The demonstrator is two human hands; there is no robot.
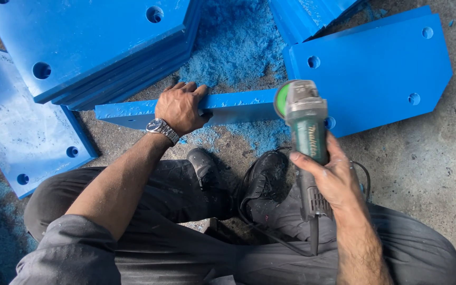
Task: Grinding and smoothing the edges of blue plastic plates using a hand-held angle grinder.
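A blue board (186, 108) on edge is gripped by the left hand (179, 107). A green grinder (306, 134) is clasped by the right hand (332, 177). The grey floor (423, 158) is dusted with blue crumbs (236, 42).

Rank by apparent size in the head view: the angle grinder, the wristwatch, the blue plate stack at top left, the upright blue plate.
1. blue plate stack, cropped by the frame
2. upright blue plate, seen edge-on, so its true size is unsure
3. angle grinder
4. wristwatch

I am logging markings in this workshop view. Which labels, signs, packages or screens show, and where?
Printed marking: on the teal-green angle grinder body, held in the right hand; pale lettering running lengthwise.
Round metal wristwatch dial: on the left wrist, silver rim, dark face.
No packages, signs or screens.
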